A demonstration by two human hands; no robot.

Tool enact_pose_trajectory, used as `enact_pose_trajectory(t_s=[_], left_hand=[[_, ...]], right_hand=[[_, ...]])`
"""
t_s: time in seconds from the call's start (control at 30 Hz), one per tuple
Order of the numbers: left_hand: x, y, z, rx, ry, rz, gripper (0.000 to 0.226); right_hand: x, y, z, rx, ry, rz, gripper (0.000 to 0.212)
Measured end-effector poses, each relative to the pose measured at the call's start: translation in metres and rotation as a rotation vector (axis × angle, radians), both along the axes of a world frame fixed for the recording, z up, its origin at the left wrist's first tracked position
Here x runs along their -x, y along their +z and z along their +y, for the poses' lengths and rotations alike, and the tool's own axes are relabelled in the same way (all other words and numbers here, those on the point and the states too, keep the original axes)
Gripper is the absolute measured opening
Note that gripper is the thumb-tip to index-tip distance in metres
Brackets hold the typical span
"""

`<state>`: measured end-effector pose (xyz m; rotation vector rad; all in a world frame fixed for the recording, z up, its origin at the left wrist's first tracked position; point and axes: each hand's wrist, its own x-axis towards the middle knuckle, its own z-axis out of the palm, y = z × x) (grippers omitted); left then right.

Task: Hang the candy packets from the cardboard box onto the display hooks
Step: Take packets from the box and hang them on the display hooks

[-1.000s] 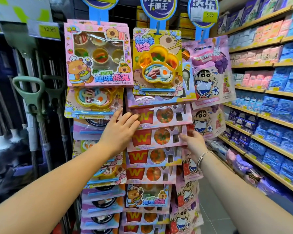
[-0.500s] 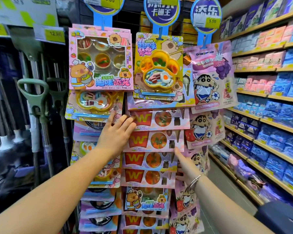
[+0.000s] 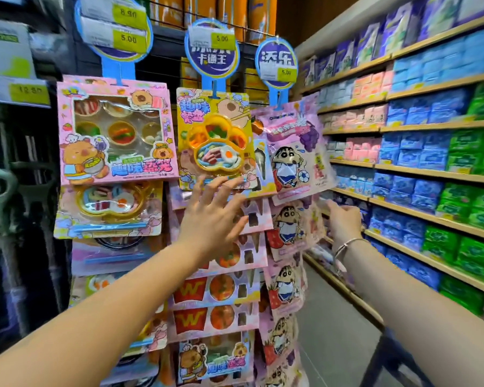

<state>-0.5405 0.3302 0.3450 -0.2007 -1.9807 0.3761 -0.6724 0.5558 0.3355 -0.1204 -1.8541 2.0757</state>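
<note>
left hand [image 3: 213,216] fingers spread and straight, laid flat on middle column of candy packets [image 3: 215,291], just below yellow paw-tray packet [image 3: 214,141]. right hand [image 3: 344,223] fingers bent at right edge of cartoon-boy packet [image 3: 291,227]; pinch or mere touch, cannot tell, blurred. bracelet [image 3: 347,244] on right wrist. packets hang in 3 columns under round blue price signs [image 3: 211,53]. shelves [image 3: 419,171] of blue, pink, green packs at right.

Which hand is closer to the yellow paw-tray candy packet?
Left. The left hand sits just below the yellow packet, fingers at its lower edge; the right hand is farther right, beside the cartoon-boy packets.
</note>
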Motion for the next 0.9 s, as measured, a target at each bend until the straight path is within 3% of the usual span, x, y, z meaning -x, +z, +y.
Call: enact_pose_trajectory(t_s=[0.1,0.33,0.47,0.57,0.7,0.83,0.9], left_hand=[[0.017,0.015,0.032,0.035,-0.01,-0.046,0.033],[0.059,0.024,0.084,0.043,0.157,-0.277,0.05],[0.087,0.028,0.101,-0.003,0.25,-0.318,0.056],[0.105,0.031,0.112,0.007,0.313,-0.347,0.061],[0.115,0.032,0.108,0.065,0.339,-0.332,0.065],[0.118,0.029,0.106,0.124,0.439,-0.38,0.064],[0.119,0.029,0.11,0.122,0.466,-0.39,0.067]], right_hand=[[0.008,0.019,0.027,-0.016,0.024,-0.005,0.021],[0.048,0.034,0.045,-0.112,0.233,0.054,0.044],[0.071,0.033,0.029,-0.081,0.399,0.071,0.037],[0.091,0.036,0.02,-0.022,0.457,0.078,0.015],[0.115,0.029,0.024,-0.138,0.484,0.138,0.034],[0.121,0.019,0.023,-0.126,0.561,0.186,0.013],[0.123,0.005,0.026,-0.097,0.661,0.096,0.034]])
